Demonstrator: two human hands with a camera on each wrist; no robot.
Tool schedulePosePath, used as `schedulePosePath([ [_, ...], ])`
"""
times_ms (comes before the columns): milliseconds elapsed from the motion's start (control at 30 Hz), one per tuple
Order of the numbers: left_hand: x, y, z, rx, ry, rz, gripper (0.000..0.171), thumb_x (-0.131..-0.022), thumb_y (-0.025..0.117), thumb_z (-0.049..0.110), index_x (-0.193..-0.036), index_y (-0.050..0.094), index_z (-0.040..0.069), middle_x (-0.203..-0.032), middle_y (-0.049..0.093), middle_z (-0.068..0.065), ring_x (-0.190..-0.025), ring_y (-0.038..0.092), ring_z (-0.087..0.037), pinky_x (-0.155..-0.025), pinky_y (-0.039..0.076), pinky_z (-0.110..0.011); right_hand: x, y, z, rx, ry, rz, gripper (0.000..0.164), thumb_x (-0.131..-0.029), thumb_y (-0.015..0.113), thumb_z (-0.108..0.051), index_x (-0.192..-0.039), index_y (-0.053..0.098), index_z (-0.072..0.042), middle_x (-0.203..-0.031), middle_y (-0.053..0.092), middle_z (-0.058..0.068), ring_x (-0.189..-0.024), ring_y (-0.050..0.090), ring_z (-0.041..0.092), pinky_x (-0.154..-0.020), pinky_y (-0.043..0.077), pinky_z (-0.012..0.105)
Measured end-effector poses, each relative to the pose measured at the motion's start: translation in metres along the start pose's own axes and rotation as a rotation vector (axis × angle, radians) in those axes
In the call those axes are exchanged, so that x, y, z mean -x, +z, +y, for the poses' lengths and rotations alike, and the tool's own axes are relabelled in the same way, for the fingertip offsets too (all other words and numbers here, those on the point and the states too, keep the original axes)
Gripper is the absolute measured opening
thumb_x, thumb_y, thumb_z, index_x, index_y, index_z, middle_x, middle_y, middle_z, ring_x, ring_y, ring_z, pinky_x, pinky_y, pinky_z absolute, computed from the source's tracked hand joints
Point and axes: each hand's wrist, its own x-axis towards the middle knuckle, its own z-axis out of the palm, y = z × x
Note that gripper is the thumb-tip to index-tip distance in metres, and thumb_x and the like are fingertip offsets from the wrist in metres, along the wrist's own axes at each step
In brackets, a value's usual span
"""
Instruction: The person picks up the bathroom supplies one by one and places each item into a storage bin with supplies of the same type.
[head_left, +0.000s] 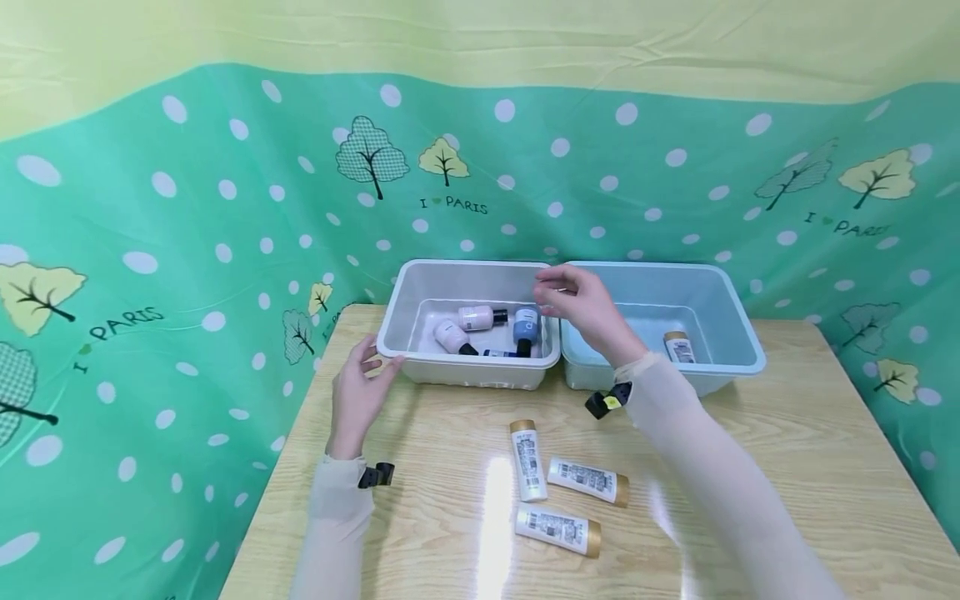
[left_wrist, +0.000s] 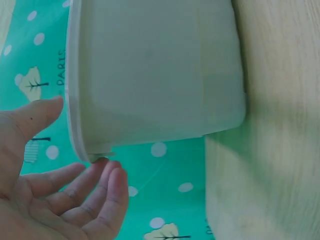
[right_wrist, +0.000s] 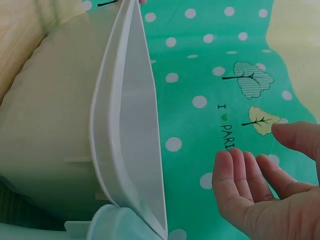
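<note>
Two hands at a white bin on the bench.
Left hand, released, touches its 8 o'clock corner; right hand, released, hovers at 2 o'clock, grasping nothing.

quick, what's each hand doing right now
Left hand: open, fingertips touching the white bin corner.
Right hand: open, holding nothing, above the bins.

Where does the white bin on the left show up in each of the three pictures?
Head view: white bin sits centre, left of the blue bin, bottles inside.
Left wrist view: its outer wall fills the top, left hand at its rim.
Right wrist view: its rim runs down the middle.
Shared landmark: the green dotted cloth.
</note>
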Motion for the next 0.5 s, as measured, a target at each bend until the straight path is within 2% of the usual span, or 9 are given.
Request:
schedulePosePath([
  [300,0.017,-0.007,0.009,-0.146,-0.014,-0.001,0.071,-0.094,0.071,0.040,-0.148,0.045,0.002,-0.137,0.057,-0.022,-0.118,0.058,-0.040,-0.094,0.053,-0.052,0.029,-0.005,0.008,0.044,-0.019,-0.024,0.043,-0.097,0.070,-0.021,-0.134,0.058,-0.004,-0.122,0.062,0.017,-0.101,0.066,0.026,-0.090,0.058,0.040],
  [500,0.035,0.001,0.015,-0.155,-0.007,0.007,0.062,-0.095,0.071,0.035,-0.142,0.050,0.000,-0.136,0.058,-0.021,-0.118,0.058,-0.038,-0.094,0.053,-0.051,0.044,-0.005,0.017,0.075,-0.033,-0.024,0.043,-0.097,0.070,-0.021,-0.135,0.058,-0.004,-0.125,0.061,0.019,-0.103,0.066,0.027,-0.089,0.058,0.041],
])
